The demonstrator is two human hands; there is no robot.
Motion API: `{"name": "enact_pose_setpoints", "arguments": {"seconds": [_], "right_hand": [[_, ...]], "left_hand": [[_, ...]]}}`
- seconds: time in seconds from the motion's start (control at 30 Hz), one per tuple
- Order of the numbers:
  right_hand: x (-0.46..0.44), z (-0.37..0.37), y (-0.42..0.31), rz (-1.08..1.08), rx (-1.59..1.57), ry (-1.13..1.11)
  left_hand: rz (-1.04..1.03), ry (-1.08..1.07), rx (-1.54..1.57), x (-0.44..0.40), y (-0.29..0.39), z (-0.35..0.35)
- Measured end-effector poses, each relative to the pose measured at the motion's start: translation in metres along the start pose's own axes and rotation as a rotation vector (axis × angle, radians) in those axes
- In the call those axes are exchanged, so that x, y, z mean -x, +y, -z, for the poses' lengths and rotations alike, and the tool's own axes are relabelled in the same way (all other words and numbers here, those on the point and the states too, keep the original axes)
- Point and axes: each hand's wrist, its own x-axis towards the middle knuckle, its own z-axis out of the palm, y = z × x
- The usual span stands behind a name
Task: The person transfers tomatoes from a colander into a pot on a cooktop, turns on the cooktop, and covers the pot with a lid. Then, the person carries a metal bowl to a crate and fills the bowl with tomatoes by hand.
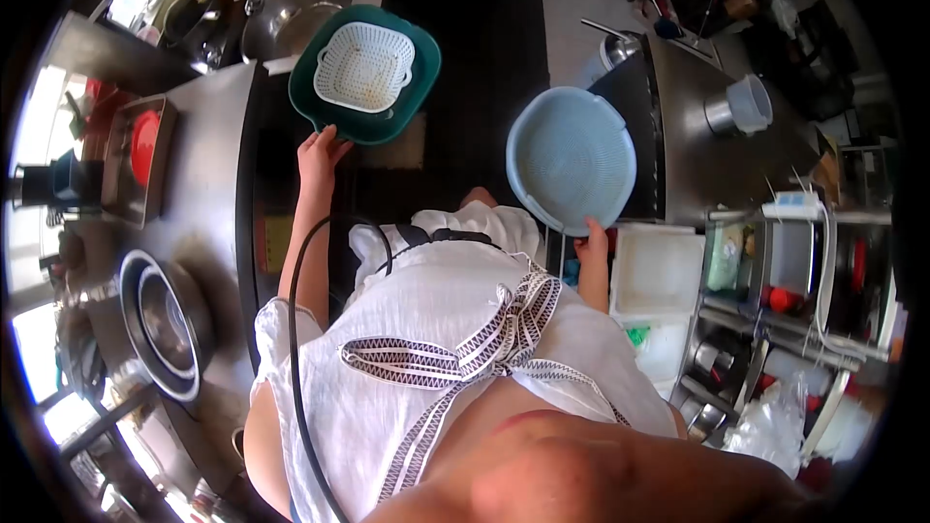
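Observation:
My left hand [324, 147] grips the near edge of a dark green basin [423, 68], its fingers closed on the rim. Inside that basin lies a white perforated basket [364, 66] with small bits on its bottom. On the other side, my right hand [592, 237] is closed on the lower rim of a round light blue basket [572, 157], which is tilted so its inside faces me. The two hands are far apart, out in front of my body.
A steel counter [208, 126] runs along the left, with metal bowls [163, 324] and a tray holding a red bowl [145, 147]. At the right stand another steel counter [693, 136], a measuring jug [750, 104], white bins [657, 271] and a rack.

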Motion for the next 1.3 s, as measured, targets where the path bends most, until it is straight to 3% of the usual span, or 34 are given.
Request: {"name": "enact_pose_setpoints", "arguments": {"seconds": [0.2, 0.43, 0.67, 0.9, 0.97, 1.03, 1.3], "right_hand": [[-0.106, -0.101, -0.073, -0.038, -0.008, 0.011], [-0.229, -0.271, -0.229, 0.047, 0.194, -0.103], [-0.333, -0.457, -0.345, 0.064, 0.259, -0.284], [-0.419, -0.618, -0.412, 0.052, 0.236, -0.414], [-0.437, -0.674, -0.44, 0.054, 0.305, -0.456], [-0.471, -0.727, -0.459, 0.021, 0.261, -0.406], [-0.529, -1.042, -0.509, -0.054, 0.432, -0.782]], "left_hand": [[-0.131, 0.035, 0.046, -0.108, 0.022, -0.059], [-0.183, 0.262, 0.241, -0.219, 0.042, -0.115], [-0.312, 0.477, 0.342, -0.317, 0.083, -0.121], [-0.399, 0.615, 0.546, -0.472, 0.116, -0.124], [-0.401, 0.568, 0.667, -0.516, 0.117, -0.117], [-0.377, 0.637, 0.678, -0.531, 0.122, -0.126], [-0.52, 1.046, 0.64, -0.487, 0.113, -0.172]]}}
